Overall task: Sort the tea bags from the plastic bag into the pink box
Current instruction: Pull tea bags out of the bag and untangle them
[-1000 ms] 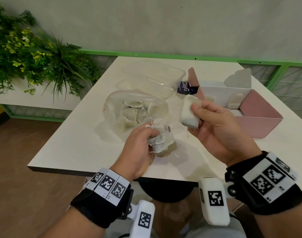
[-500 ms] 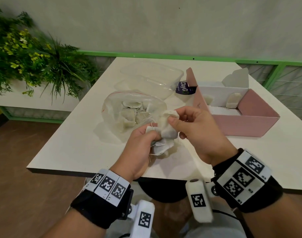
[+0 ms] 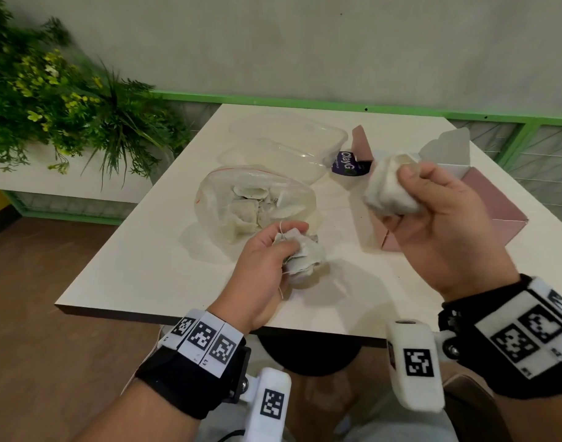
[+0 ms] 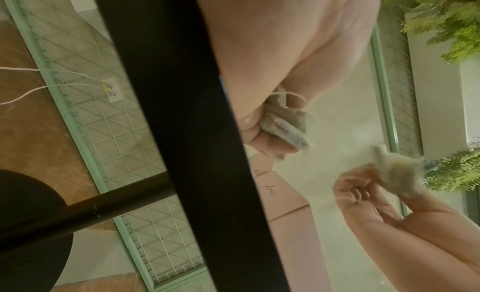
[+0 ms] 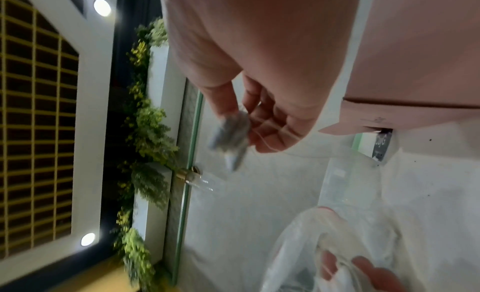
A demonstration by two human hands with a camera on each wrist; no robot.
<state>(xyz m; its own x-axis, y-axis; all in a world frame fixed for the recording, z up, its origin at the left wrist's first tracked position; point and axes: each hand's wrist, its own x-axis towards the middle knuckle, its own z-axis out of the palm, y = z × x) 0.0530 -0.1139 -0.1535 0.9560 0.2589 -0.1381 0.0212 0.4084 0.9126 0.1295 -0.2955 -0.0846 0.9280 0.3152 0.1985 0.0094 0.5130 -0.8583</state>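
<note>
Head view first: both hands are up over the white worktop [image 3: 165, 263], each with a grip on tea bags. Left hand [image 3: 260, 269], lower middle of the frame, has its fingers curled round a small bunch of tea bags [image 3: 305, 256] with a string poking out the top, just below the plastic bag [image 3: 257, 202]. That bag sits mid-frame on the worktop, open toward the camera, with more tea bags inside [image 3: 247, 205].

Right hand [image 3: 439, 224], middle right of the frame, is raised and pinching a puffy white tea bag [image 3: 388, 189] between thumb and fingers. It's in front of the pink box [image 3: 503, 202], which stands open on the right side of the worktop; I can't tell whether the tea bag is over the box or short of it, since the hand covers most of it.

Behind the plastic bag there's a clear tub [image 3: 289, 138], and next to it a small dark label reading "ClayG" [image 3: 346, 164]. Green plants [image 3: 66, 100] fill the upper left.

Left wrist view backs it up: fingers closed round crumpled bags [image 4: 285, 121], and the other hand's tea bag [image 4: 397, 173] is at the right, blurry. Right wrist view is smeared, but the thumb and fingers are clamped on a tea bag [image 5: 231, 132] in the middle of the frame.
</note>
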